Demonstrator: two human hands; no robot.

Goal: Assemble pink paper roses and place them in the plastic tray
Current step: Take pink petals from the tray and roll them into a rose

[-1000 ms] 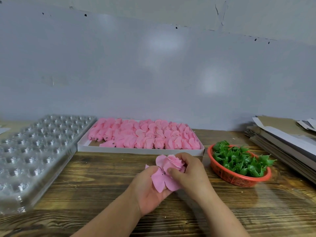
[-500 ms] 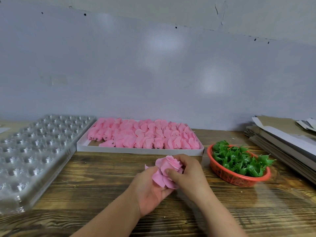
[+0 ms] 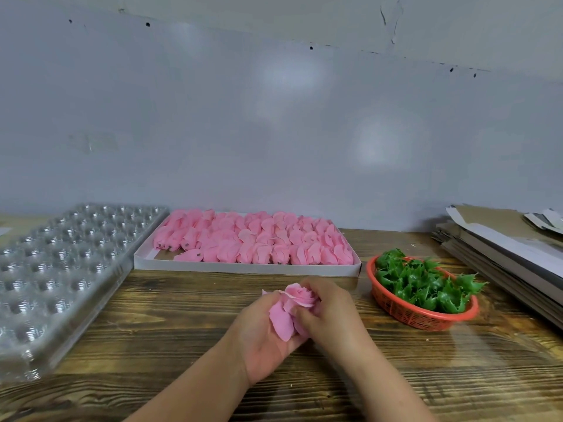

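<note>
Counts, placed from my one white box (image 3: 243,267) of uncounted pink petals: one clear plastic tray (image 3: 61,269) left of it, one orange basket (image 3: 420,315) right, one pink rose (image 3: 300,295) before it, held by my two hands.

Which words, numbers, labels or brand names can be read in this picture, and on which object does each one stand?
None: no readable text shows anywhere.
White box of pink petals: plain rim, no print.
Clear plastic tray: no label visible.
Orange basket: no marking visible.
Cardboard stack: no print can be made out.
Wall: only dark spots and cracks, no signs.
</note>
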